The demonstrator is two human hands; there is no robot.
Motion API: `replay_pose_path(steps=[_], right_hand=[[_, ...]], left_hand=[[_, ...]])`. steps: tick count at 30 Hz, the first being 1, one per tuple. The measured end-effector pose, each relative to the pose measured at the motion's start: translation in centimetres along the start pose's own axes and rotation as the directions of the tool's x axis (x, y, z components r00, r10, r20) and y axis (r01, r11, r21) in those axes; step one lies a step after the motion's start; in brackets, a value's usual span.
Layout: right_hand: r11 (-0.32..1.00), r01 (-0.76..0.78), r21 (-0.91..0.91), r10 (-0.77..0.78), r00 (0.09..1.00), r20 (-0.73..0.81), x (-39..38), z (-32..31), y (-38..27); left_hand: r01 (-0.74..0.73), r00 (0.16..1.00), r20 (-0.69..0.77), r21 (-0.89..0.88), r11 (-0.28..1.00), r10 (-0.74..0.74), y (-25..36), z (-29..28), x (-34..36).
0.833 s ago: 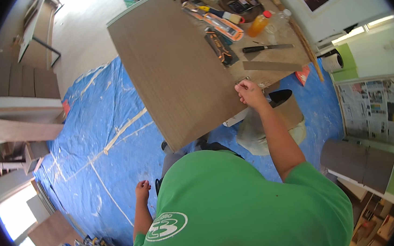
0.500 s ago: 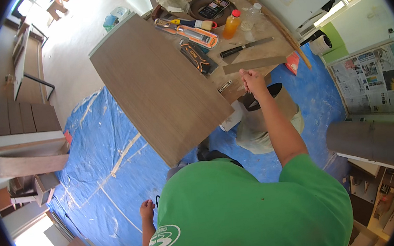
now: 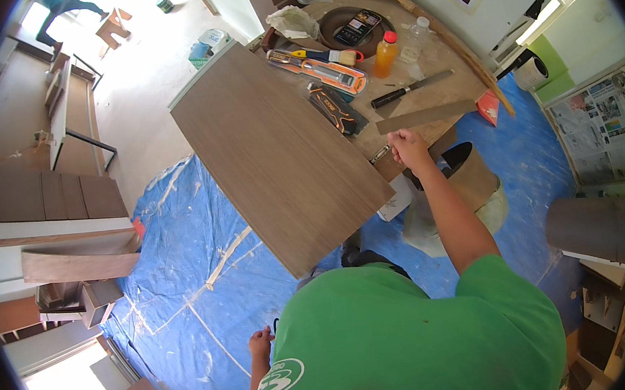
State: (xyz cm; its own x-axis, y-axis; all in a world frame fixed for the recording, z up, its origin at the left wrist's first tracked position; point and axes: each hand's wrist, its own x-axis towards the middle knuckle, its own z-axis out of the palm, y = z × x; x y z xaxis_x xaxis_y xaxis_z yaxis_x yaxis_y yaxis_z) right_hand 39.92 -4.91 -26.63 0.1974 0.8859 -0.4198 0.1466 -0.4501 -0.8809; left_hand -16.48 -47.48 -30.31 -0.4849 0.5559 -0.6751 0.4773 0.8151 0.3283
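My right hand [image 3: 409, 149] is closed just above the table's near edge, beside a small metal hinge [image 3: 380, 153]. What its fingers hold, if anything, is hidden. Right behind it lies a thin brown strip [image 3: 426, 116]. A large wood-grain panel [image 3: 279, 153] rests with its far part on the work table [image 3: 428, 32], to the left of this hand. Low beside my body hangs my left hand [image 3: 260, 341], its fingers curled. A dark curved thing [image 3: 275, 324] shows next to it; I cannot tell whether the hand grips it.
On the table are a black-handled knife [image 3: 391, 97], an orange bottle [image 3: 386, 56], a clear bottle [image 3: 414, 43], a paintbrush [image 3: 330, 56], a packaged tool [image 3: 333, 76] and a phone [image 3: 357, 27]. A bin [image 3: 475, 181] stands below on blue sheeting [image 3: 192, 257]. Another person [image 3: 66, 8] is far left.
The whole view has shifted, so the surroundings sit farther right and lower. My right hand has drawn slightly toward the hinge. Another person has come into view at the far left.
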Motion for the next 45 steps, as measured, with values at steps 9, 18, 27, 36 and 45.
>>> replay_pose_path(steps=[9,18,27,36,45], right_hand=[[0.984,0.161,-0.080,-0.160,0.987,0.024,2.9,1.2,0.1],[0.938,0.021,0.346,0.022,0.993,-0.119,12.2,4.1,-5.6],[0.909,-0.112,0.402,0.144,0.988,-0.049,16.4,4.6,-5.7],[0.956,0.085,0.282,-0.053,0.991,-0.119,13.3,7.6,-5.8],[0.942,0.336,-0.003,-0.331,0.927,-0.179,13.7,8.2,-2.7]], left_hand=[[0.009,1.000,-0.025,0.035,0.999,-0.008,1.2,-1.0,-1.2],[0.074,0.997,-0.002,-0.080,0.994,-0.075,-0.8,-1.3,0.3],[-0.005,0.999,-0.039,0.005,1.000,0.005,-2.4,-0.1,-1.7],[0.016,1.000,-0.016,0.119,0.993,-0.015,-11.7,2.6,2.5],[-0.023,1.000,0.002,-0.081,0.996,0.023,-6.5,-0.4,1.1]])
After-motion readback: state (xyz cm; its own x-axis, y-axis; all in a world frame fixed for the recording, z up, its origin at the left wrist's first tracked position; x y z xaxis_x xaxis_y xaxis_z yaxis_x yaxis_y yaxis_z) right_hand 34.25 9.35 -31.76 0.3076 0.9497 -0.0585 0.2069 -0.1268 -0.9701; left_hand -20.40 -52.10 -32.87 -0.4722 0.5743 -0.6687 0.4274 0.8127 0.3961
